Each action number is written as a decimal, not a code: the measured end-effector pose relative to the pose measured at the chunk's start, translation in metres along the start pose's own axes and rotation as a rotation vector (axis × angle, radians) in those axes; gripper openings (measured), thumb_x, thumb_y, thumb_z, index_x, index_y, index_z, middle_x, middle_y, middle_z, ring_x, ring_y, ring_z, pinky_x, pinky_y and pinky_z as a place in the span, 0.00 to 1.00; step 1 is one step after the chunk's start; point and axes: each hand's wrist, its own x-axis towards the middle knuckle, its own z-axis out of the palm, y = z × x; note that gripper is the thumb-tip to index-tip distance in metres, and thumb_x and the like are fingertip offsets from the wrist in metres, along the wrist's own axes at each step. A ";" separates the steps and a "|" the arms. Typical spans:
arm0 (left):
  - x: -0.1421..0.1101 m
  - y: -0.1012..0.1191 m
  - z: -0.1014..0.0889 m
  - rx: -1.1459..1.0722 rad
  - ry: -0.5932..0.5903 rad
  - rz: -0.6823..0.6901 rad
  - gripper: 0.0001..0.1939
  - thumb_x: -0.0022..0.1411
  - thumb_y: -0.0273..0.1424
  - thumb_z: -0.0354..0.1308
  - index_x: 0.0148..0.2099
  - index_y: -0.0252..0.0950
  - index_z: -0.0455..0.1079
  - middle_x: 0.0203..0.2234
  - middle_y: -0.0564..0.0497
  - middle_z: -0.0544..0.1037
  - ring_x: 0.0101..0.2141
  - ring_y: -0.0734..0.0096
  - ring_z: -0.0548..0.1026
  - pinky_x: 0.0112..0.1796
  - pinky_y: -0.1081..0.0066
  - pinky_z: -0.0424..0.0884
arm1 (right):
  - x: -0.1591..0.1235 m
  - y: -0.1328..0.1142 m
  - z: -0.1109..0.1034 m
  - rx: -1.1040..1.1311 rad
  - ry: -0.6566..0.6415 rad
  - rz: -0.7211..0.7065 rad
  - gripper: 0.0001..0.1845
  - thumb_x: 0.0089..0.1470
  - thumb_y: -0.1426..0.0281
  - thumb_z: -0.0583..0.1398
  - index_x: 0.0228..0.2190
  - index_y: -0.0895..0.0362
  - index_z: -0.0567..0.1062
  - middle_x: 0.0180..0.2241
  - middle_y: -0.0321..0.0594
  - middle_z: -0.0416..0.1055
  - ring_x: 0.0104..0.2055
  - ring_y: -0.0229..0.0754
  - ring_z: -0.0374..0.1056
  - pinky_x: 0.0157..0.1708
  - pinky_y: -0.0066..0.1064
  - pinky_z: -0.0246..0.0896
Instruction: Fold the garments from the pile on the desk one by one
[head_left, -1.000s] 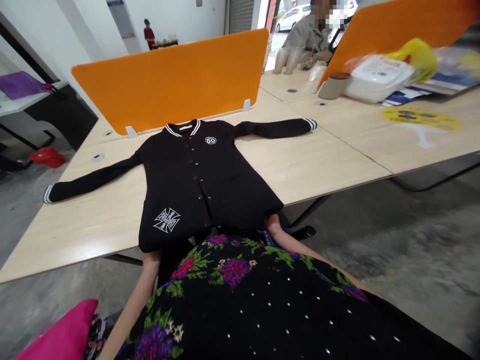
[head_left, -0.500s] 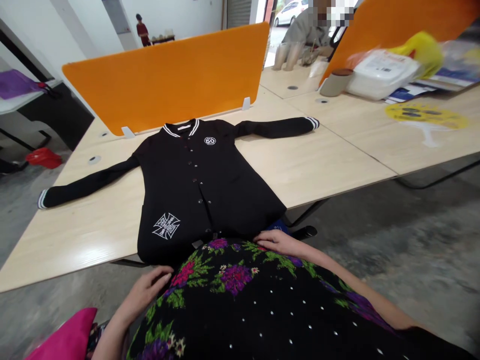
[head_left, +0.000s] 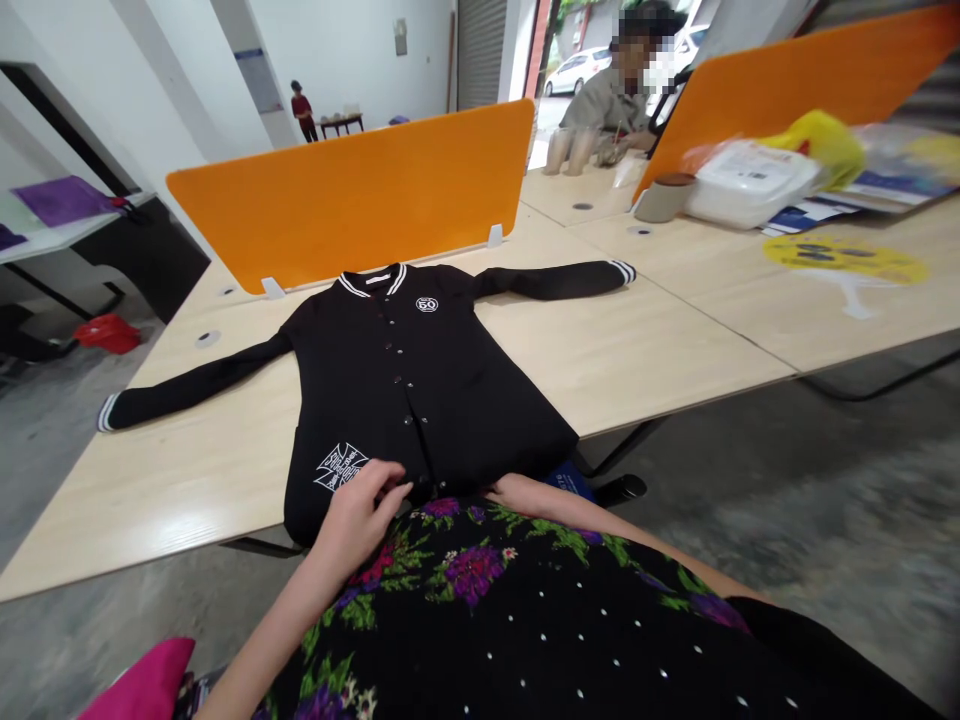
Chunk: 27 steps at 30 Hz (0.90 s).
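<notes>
A black button-front jacket [head_left: 390, 370] lies spread on the table, sleeves out to both sides. Its collar and cuffs have white stripes, with a round white badge [head_left: 427, 305] on the chest and a white cross emblem [head_left: 337, 468] near the hem. My left hand [head_left: 366, 508] is over the lower front by the opening, fingers loosely bent, thumb apart, nothing visible between them. At the hem to the right is my right hand [head_left: 516, 493]; its fingers are hidden behind the jacket's edge and my floral top [head_left: 480, 570].
An orange divider [head_left: 352, 200] stands behind the jacket. On the right of the table [head_left: 645, 350] are a white plastic container [head_left: 754, 185], a grey cup [head_left: 665, 198] and a yellow fan [head_left: 847, 260]. Another person [head_left: 607, 105] sits beyond. A red basin [head_left: 109, 333] is on the floor.
My left hand has risen from beside my lap onto the jacket's lower front. My right hand has moved left along the hem, its fingers now out of sight. The view has tilted up slightly.
</notes>
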 end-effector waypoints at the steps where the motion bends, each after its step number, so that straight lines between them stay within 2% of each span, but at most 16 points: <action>1: 0.013 0.005 0.008 0.020 0.025 -0.006 0.12 0.64 0.38 0.52 0.45 0.39 0.68 0.35 0.51 0.75 0.32 0.72 0.74 0.36 0.72 0.70 | 0.001 0.000 0.001 0.002 -0.007 -0.006 0.18 0.56 0.69 0.55 0.46 0.53 0.78 0.45 0.42 0.76 0.44 0.47 0.72 0.45 0.33 0.65; 5: 0.052 0.012 0.037 0.092 0.055 -0.072 0.19 0.62 0.35 0.53 0.54 0.39 0.63 0.35 0.52 0.74 0.28 0.74 0.72 0.34 0.71 0.69 | 0.002 0.006 0.005 -0.004 0.022 -0.015 0.17 0.54 0.72 0.55 0.42 0.54 0.79 0.45 0.44 0.76 0.44 0.48 0.72 0.44 0.34 0.65; 8: 0.060 0.015 0.047 0.088 0.058 -0.092 0.16 0.61 0.30 0.51 0.52 0.41 0.65 0.27 0.56 0.72 0.27 0.74 0.72 0.33 0.73 0.67 | 0.001 0.009 0.007 0.031 0.058 -0.032 0.16 0.54 0.73 0.54 0.40 0.55 0.79 0.41 0.43 0.78 0.41 0.46 0.73 0.42 0.33 0.66; 10: 0.056 0.018 0.047 0.135 0.037 -0.102 0.14 0.62 0.29 0.49 0.49 0.42 0.66 0.27 0.57 0.73 0.28 0.73 0.73 0.33 0.73 0.66 | -0.004 0.007 0.003 0.043 0.077 -0.061 0.15 0.54 0.73 0.54 0.39 0.57 0.79 0.40 0.43 0.78 0.40 0.45 0.72 0.41 0.34 0.66; 12: 0.050 0.022 0.043 0.264 -0.027 -0.094 0.13 0.62 0.28 0.48 0.48 0.43 0.68 0.32 0.55 0.76 0.31 0.71 0.75 0.34 0.73 0.66 | -0.016 0.001 -0.008 0.047 0.057 -0.131 0.15 0.54 0.73 0.54 0.38 0.57 0.79 0.39 0.42 0.78 0.40 0.44 0.72 0.42 0.34 0.65; 14: 0.046 0.025 0.037 0.438 -0.082 -0.069 0.13 0.64 0.29 0.47 0.46 0.43 0.69 0.36 0.53 0.77 0.33 0.69 0.76 0.34 0.71 0.67 | -0.034 -0.010 -0.028 0.024 -0.040 -0.196 0.14 0.54 0.72 0.53 0.35 0.56 0.80 0.35 0.41 0.78 0.36 0.43 0.72 0.41 0.32 0.66; 16: 0.045 0.027 0.032 0.595 -0.061 -0.007 0.14 0.66 0.31 0.45 0.45 0.42 0.71 0.36 0.50 0.76 0.34 0.67 0.75 0.36 0.68 0.68 | -0.052 -0.024 -0.053 -0.008 -0.128 -0.229 0.15 0.56 0.70 0.53 0.34 0.56 0.80 0.31 0.40 0.77 0.32 0.41 0.71 0.37 0.31 0.66; 17: 0.046 0.026 0.031 0.648 -0.022 0.047 0.14 0.67 0.32 0.44 0.46 0.41 0.71 0.37 0.48 0.76 0.37 0.65 0.75 0.38 0.66 0.69 | -0.059 -0.032 -0.065 -0.014 -0.123 -0.239 0.16 0.57 0.68 0.52 0.36 0.56 0.80 0.31 0.40 0.77 0.31 0.40 0.71 0.37 0.30 0.66; 18: 0.048 0.024 0.031 0.680 0.018 0.115 0.15 0.67 0.33 0.44 0.48 0.40 0.71 0.40 0.45 0.75 0.42 0.62 0.74 0.42 0.64 0.69 | -0.063 -0.040 -0.075 -0.013 -0.063 -0.249 0.17 0.59 0.66 0.52 0.39 0.55 0.79 0.34 0.40 0.77 0.33 0.40 0.72 0.38 0.30 0.66; 20: 0.053 0.016 0.033 0.698 0.051 0.245 0.19 0.67 0.37 0.47 0.56 0.40 0.67 0.52 0.42 0.70 0.55 0.54 0.66 0.53 0.55 0.63 | -0.063 -0.050 -0.087 -0.042 0.198 -0.264 0.20 0.62 0.63 0.50 0.47 0.54 0.76 0.44 0.42 0.76 0.43 0.42 0.72 0.46 0.33 0.65; 22: 0.057 0.005 0.038 0.688 -0.003 0.298 0.26 0.66 0.42 0.49 0.63 0.42 0.60 0.62 0.42 0.61 0.62 0.49 0.55 0.58 0.47 0.55 | -0.052 -0.051 -0.085 -0.192 0.474 -0.254 0.22 0.62 0.62 0.50 0.54 0.52 0.71 0.54 0.44 0.69 0.56 0.47 0.64 0.57 0.43 0.57; 23: 0.057 0.000 0.040 0.682 -0.043 0.296 0.29 0.65 0.45 0.49 0.65 0.42 0.57 0.64 0.42 0.58 0.64 0.48 0.51 0.59 0.45 0.52 | -0.045 -0.047 -0.080 -0.303 0.564 -0.240 0.23 0.62 0.61 0.50 0.56 0.51 0.68 0.58 0.44 0.64 0.61 0.50 0.58 0.60 0.49 0.51; 25: 0.055 -0.007 0.041 0.659 -0.119 0.280 0.32 0.64 0.49 0.47 0.67 0.43 0.54 0.66 0.43 0.55 0.65 0.47 0.48 0.60 0.43 0.50 | -0.034 -0.035 -0.068 -0.501 0.625 -0.196 0.25 0.62 0.60 0.52 0.59 0.50 0.65 0.63 0.44 0.58 0.65 0.54 0.49 0.62 0.57 0.43; 27: 0.051 -0.012 0.036 0.619 -0.173 0.269 0.35 0.63 0.52 0.47 0.67 0.41 0.52 0.65 0.43 0.55 0.65 0.47 0.48 0.60 0.44 0.51 | -0.031 -0.020 -0.060 -0.585 0.616 -0.144 0.26 0.62 0.59 0.51 0.60 0.50 0.63 0.64 0.43 0.55 0.66 0.54 0.47 0.61 0.57 0.43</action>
